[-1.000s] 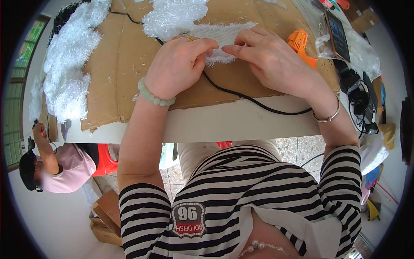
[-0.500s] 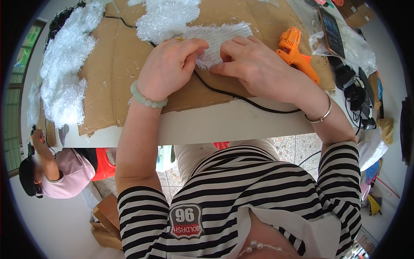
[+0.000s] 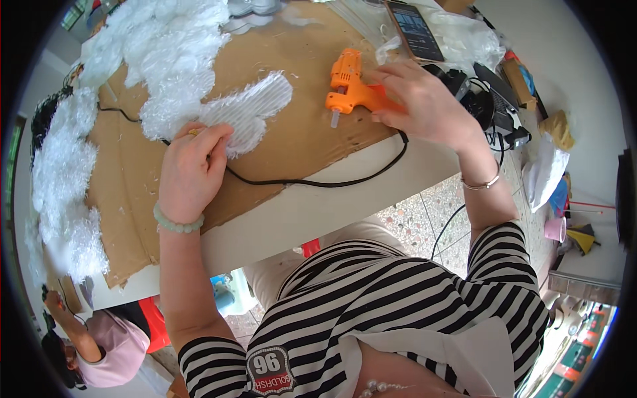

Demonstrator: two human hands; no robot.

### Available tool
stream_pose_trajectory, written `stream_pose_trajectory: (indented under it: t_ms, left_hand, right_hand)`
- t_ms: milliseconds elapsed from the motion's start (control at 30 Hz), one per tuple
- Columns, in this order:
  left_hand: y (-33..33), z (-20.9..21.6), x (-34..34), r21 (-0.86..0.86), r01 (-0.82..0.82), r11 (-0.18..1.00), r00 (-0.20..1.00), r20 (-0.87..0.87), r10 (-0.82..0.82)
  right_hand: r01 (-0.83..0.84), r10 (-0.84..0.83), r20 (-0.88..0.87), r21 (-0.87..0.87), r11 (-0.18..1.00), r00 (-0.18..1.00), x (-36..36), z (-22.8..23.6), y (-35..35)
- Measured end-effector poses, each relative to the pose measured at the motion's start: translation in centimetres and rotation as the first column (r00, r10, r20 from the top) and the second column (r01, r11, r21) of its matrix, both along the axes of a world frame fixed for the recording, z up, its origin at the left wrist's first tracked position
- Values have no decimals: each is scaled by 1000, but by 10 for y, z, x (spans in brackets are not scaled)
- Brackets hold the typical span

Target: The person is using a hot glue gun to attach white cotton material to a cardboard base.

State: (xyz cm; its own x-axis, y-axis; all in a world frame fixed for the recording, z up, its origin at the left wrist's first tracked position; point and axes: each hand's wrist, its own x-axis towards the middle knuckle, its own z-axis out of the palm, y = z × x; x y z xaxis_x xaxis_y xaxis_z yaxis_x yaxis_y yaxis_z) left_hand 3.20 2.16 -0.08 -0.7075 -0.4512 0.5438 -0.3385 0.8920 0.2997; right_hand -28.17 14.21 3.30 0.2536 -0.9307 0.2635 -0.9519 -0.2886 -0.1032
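Left of glue gun, white piece is pinched by left fingers; right fingers: grip unclear; clear bag: contents unclear.

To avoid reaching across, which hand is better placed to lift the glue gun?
Probably your right hand: it is at the handle of the orange glue gun, while your left hand holds the white fringed piece.

A pale wall stands at right; speckled tiled floor shows below the white bench; at upper left, perhaps a greenish window.
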Motion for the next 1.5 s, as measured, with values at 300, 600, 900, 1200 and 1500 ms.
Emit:
stream_pose_trajectory:
  t_ms: [300, 600, 900, 1200, 1500]
  left_hand:
    - [0, -4, -2, -32, -13, 999, 999, -33, 12]
    - [0, -9, 3, -24, -24, 999, 999, -42, 23]
    - [1, -7, 3, -55, -50, 997, 997, -58, 47]
    - [-5, 8, 20, 107, -359, 927, 832, -413, 370]
    - [13, 3, -5, 63, -151, 987, 945, -284, 163]
  right_hand:
    - [38, -40, -104, -22, 999, 994, 7, -15, -11]
    - [98, -90, 359, -3, 995, 929, 9, 1, -8]
    - [-333, -91, 996, 92, 938, 19, 15, 5, -13]
    - [-441, -227, 962, 140, 887, -152, 28, -14, -23]
    - [-402, -179, 972, 227, 887, 153, 38, -11, -34]
